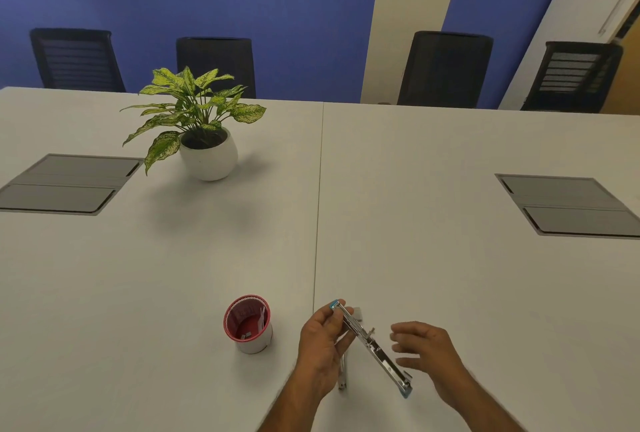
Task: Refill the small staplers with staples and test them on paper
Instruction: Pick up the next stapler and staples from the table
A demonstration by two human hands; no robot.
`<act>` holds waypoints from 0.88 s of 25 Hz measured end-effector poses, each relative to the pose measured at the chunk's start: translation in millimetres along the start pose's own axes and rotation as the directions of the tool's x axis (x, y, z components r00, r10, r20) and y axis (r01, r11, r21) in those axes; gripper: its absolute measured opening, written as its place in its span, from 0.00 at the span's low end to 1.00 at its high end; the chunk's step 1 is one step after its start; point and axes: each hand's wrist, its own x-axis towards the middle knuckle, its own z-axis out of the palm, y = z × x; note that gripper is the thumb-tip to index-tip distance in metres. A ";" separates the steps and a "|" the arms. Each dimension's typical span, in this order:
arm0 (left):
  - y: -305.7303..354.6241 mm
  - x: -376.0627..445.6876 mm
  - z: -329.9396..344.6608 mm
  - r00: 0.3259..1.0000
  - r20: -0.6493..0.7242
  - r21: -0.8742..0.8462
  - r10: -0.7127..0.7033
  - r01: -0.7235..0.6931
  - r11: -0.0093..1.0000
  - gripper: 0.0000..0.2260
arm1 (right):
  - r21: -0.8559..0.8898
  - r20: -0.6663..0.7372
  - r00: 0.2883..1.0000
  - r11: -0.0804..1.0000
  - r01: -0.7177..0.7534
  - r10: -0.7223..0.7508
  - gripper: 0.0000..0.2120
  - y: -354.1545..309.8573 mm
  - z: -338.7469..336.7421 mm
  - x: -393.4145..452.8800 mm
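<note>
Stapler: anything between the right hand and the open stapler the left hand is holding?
Nothing visible. The stapler is swung open in the left hand, and the right hand hovers open just beside its metal channel, with only bare table beneath. The red cup stands off to the left, out of the path.

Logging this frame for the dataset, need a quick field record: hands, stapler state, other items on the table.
left hand: grips the stapler near its far end, lifted off the table
right hand: open, fingers spread, beside the stapler, not gripping it
stapler: swung open, metal staple channel exposed, blue tips at both ends
cup: red-lined, white outside, left of the hands, small items inside
paper: none clearly visible
potted plant: far left, white pot
table: white, two grey hatches set in
</note>
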 end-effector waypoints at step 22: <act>-8.4 4.5 -14.1 0.995 -0.086 -0.020 -0.055 0.053 0.998 0.08 | -0.983 0.184 0.981 -0.026 0.183 -0.064 0.16 80.9 3.9 17.1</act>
